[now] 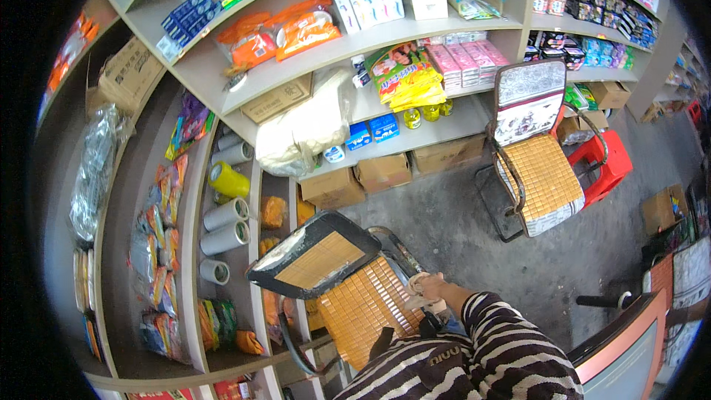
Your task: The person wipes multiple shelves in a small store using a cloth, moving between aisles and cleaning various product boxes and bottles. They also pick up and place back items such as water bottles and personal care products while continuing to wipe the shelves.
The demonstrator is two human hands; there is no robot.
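Observation:
In the head view, my right hand (pixel 432 286) is closed around a crumpled, pale beige cloth (pixel 415 301). The cloth lies against the metal armrest (pixel 397 244) of an office chair just in front of me. Orange-brown bamboo tiles cover this chair's seat (pixel 364 311). Its black-framed backrest (pixel 316 255) has a woven tan panel and a worn, pale patch along one edge. My left hand is out of view. Part of the striped sleeve (pixel 511 333) hides the area below my right hand.
A second chair (pixel 539 178) with a tiled seat stands beside a red plastic stool (pixel 614 164). Shelving (pixel 311 55) with packaged goods runs along the back and left. Cardboard boxes (pixel 383 172) line its foot. A monitor (pixel 625 353) is at lower right; concrete floor (pixel 433 216) lies between the chairs.

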